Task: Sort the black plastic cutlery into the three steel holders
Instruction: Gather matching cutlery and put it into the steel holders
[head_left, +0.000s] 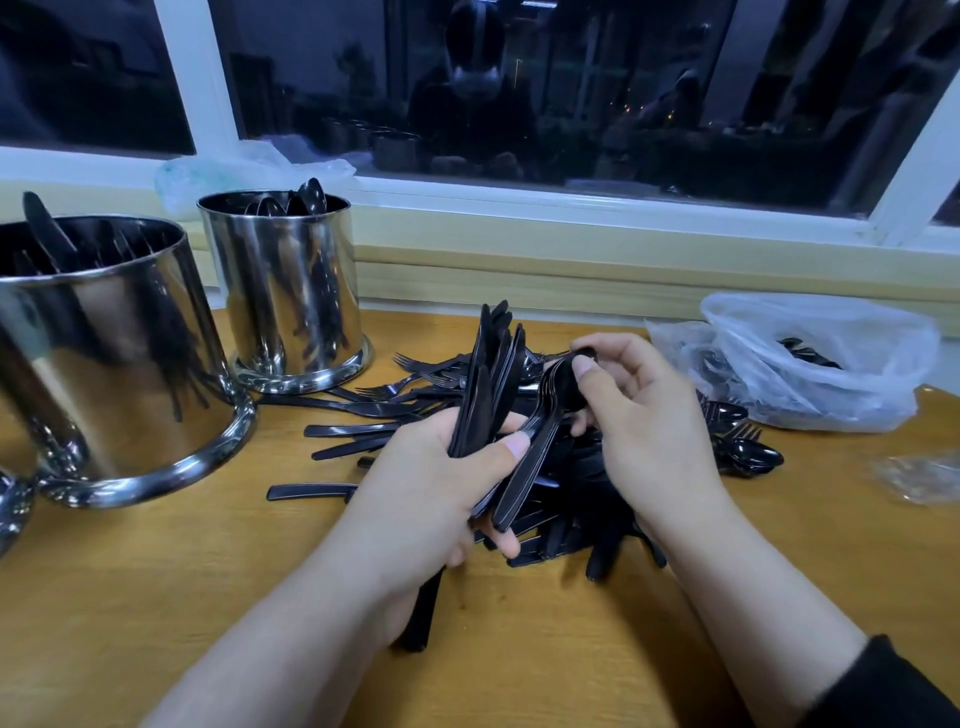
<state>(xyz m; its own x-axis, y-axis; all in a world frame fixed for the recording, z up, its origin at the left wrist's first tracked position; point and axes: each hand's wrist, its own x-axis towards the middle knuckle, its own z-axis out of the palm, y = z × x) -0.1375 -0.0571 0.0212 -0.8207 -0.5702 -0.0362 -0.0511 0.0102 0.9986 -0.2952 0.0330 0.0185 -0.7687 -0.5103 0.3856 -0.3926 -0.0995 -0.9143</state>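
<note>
My left hand (426, 488) grips a bundle of black knives (491, 374), blades pointing up, and also clamps the handles of a stack of black spoons (535, 447) under its thumb. My right hand (639, 410) pinches the bowls of that spoon stack at the top. Beneath both hands lies a loose pile of black cutlery (395, 410) on the wooden table. A large steel holder (104, 364) at the left holds knives and forks. Behind it, a second steel holder (285, 291) contains spoons. Only a sliver of a third steel holder (10, 509) shows at the left edge.
A clear plastic bag (815, 358) with more cutlery lies at the right, with loose spoons (748, 454) in front of it. A crumpled wrapper (919, 475) sits near the right edge. Another plastic bag (234, 171) rests on the window sill behind the holders.
</note>
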